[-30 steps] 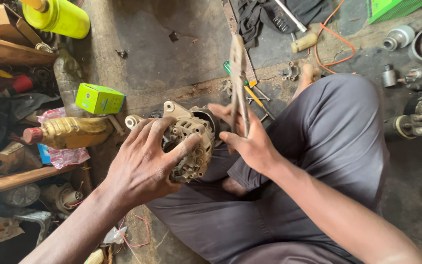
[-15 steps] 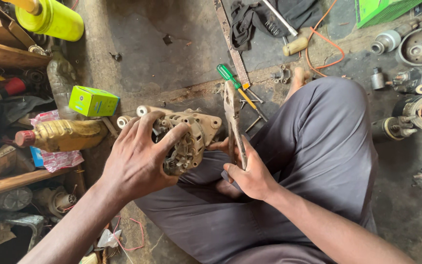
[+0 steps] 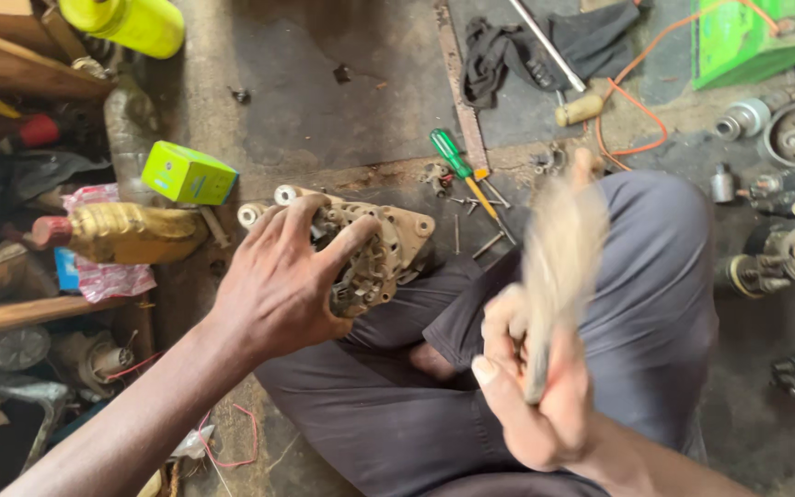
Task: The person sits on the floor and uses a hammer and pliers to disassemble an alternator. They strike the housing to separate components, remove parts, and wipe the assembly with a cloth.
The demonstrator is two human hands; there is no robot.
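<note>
My left hand grips a dirty metal motor housing with mounting lugs, held above my crossed legs in dark grey trousers. My right hand is closed around the handle of a long pale tool, which is blurred by motion and points up, away from me. The tool is to the right of the housing and does not touch it. Its exact kind cannot be made out.
On the dirty floor lie a green-handled screwdriver, loose screws, a green box, a gold bottle, a yellow-green bottle, a black rag, an orange wire and motor parts at right. Wooden boards and clutter fill the left.
My right hand has pulled the long tool away from the housing, moving right and toward me, and it now blurs. My left hand has kept its grip on the housing.
</note>
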